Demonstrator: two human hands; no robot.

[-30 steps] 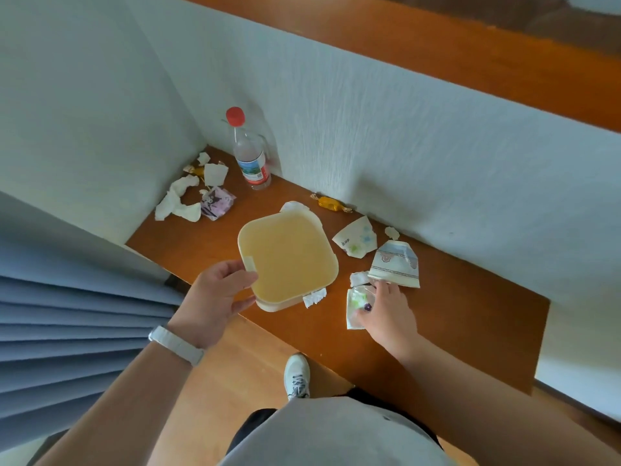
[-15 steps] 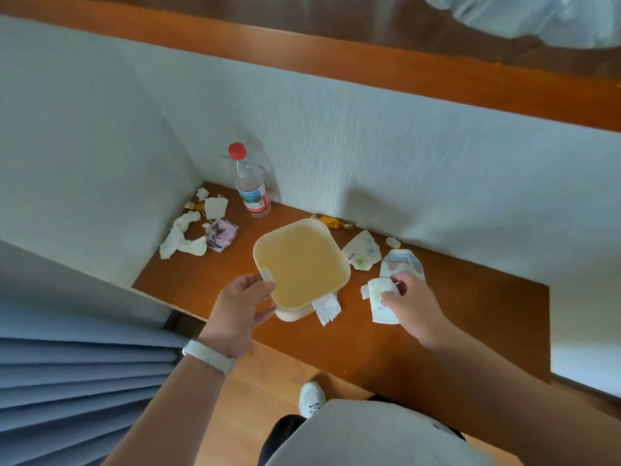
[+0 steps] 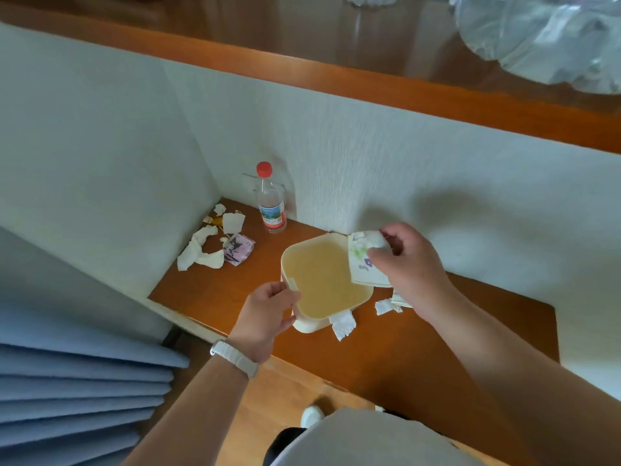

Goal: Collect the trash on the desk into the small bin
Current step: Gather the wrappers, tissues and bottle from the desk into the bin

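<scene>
Person is wearing a white wristband (image 3: 234,358) on left wrist, arms bare w/ no sleeves showing, a grey top (image 3: 363,442), dark trousers (image 3: 285,442), and 1 white sneaker (image 3: 312,415) showing below.

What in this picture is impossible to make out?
Head view only:
- Yellow wrapper by the wall: almost all hidden behind the small bin.
- Paper scraps right of the bin: partly covered by the right hand.
- Bottle label: print too small.
- Clear plastic on the upper shelf: cut by the frame edge.
</scene>
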